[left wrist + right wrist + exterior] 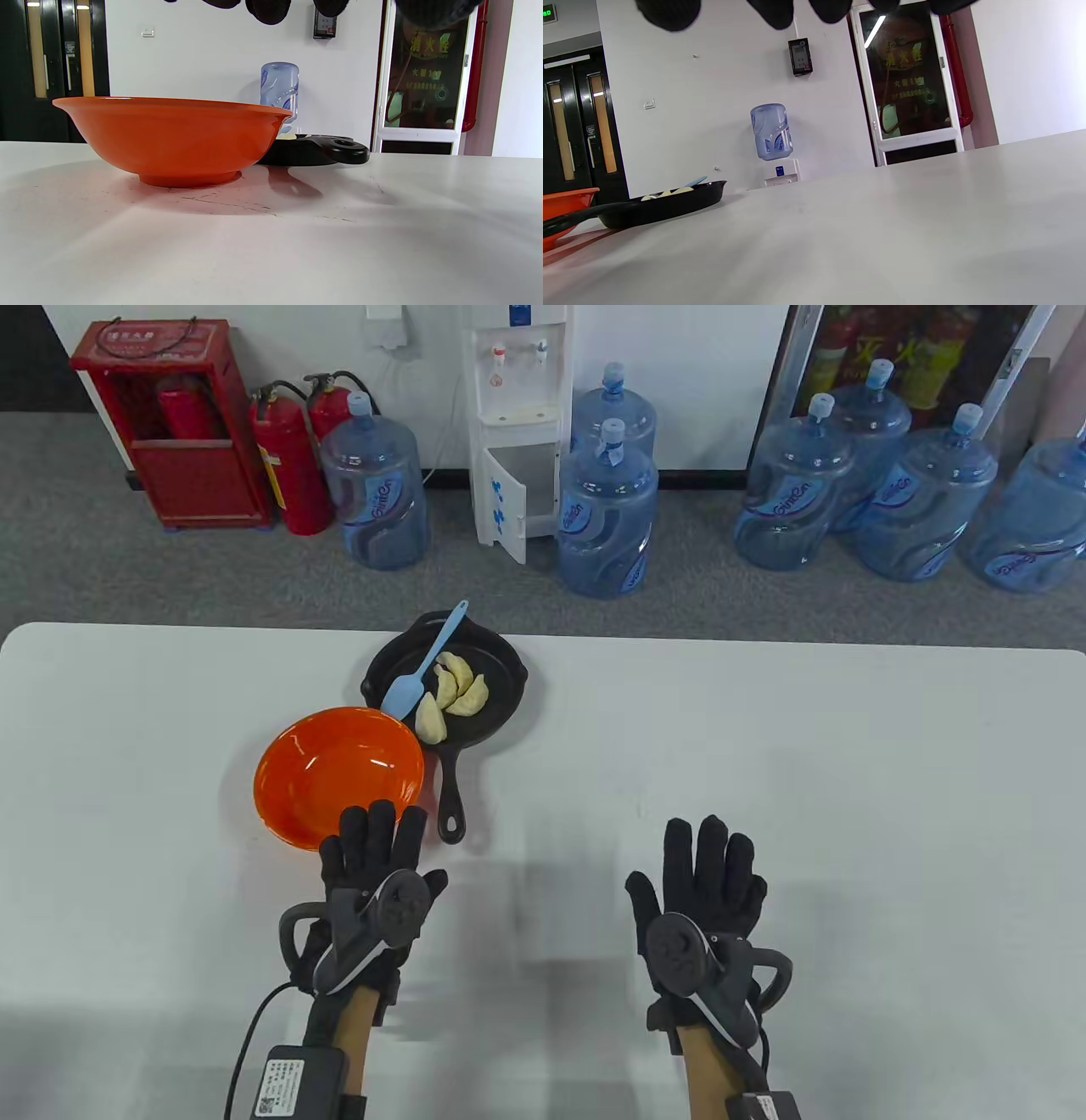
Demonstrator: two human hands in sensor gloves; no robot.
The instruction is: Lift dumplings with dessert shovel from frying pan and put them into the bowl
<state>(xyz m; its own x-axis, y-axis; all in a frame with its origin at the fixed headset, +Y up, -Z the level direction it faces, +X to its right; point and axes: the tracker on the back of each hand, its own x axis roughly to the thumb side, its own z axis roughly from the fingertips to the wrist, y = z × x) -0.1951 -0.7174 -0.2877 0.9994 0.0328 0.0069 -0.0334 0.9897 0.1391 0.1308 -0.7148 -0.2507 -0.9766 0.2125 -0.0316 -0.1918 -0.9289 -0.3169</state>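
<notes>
Both hands, the left hand [373, 865] and the right hand [704, 882], lie flat with released grip on the bench [764, 746]. The right should take the blue shovel [422, 666] by its handle, lying in the pan [501, 704] beside three dumplings [454, 695]; the bowl [331, 780] touches the pan.

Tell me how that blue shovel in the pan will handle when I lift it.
The blue shovel looks like thin silicone, so probably light with a bendy blade. Its handle juts past the frying pan rim, so it may pivot or slide when touched. A dumpling could sag its tip.
</notes>
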